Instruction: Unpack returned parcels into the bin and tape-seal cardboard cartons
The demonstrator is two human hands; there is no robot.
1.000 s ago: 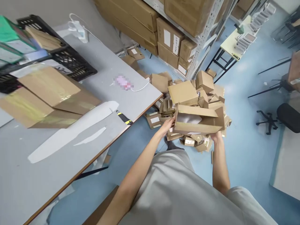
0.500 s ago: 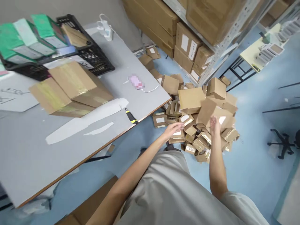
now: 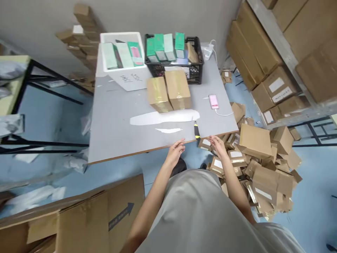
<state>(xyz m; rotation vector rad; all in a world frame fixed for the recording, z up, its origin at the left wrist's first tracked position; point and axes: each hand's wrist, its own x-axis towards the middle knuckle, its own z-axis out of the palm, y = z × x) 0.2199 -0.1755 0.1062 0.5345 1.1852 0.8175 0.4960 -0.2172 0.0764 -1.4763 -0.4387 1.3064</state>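
My left hand (image 3: 176, 153) hovers at the front edge of the grey table (image 3: 113, 130), holding nothing, its fingers loosely bent and apart. My right hand (image 3: 218, 146) is by the same edge farther right, also free of anything, with fingers stretched forward. Between the two hands a black-and-yellow utility knife (image 3: 197, 131) lies at the table's edge, touched by neither. Behind it, two taped cardboard boxes (image 3: 178, 89) stand side by side. White strips, one long strip (image 3: 165, 117) and a shorter one, mark the tabletop in front of them.
At the table's back stand a white foam box (image 3: 131, 79) and a black crate (image 3: 195, 72), both with green and pale cartons. A phone (image 3: 213, 101) on a cable lies at right. A pile of cardboard boxes (image 3: 255, 140) covers the right floor; a large carton (image 3: 84, 225) is lower left.
My view has swung left to face the table. My right hand has left the cardboard box it touched over the pile; both hands are now at the table edge.
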